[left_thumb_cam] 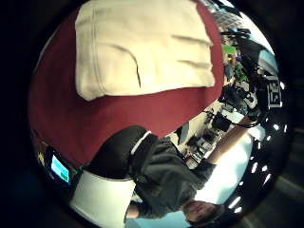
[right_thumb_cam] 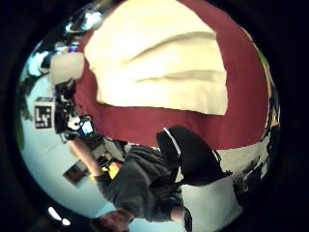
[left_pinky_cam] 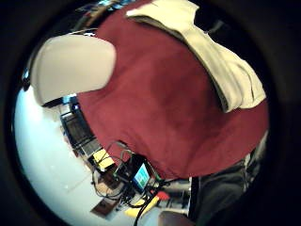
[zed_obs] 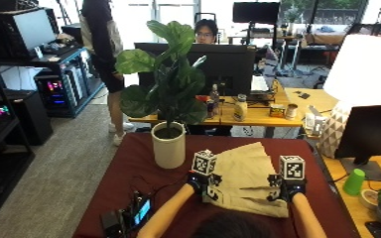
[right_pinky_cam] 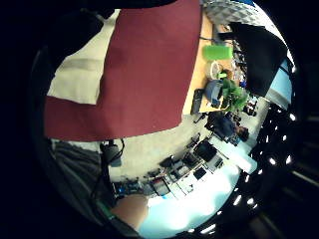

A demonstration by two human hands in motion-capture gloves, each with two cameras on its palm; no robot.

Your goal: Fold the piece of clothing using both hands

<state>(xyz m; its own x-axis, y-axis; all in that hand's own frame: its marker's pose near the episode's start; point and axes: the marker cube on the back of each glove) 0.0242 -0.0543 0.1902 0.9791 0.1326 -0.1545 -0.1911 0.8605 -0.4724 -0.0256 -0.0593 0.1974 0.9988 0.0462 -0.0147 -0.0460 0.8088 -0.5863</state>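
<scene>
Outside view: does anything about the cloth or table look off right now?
Nothing stands out. The beige garment lies partly folded on the maroon tablecloth, left hand and right hand at its side edges. The potted plant stands upright beside it.

No readable text anywhere.
The small screen (zed_obs: 142, 210) beside the plant pot (zed_obs: 168, 150) glows with marks too small to read, and the beige garment (zed_obs: 248, 178) on the red tablecloth (zed_obs: 131, 168) carries no label, brand or number that can be made out.
</scene>
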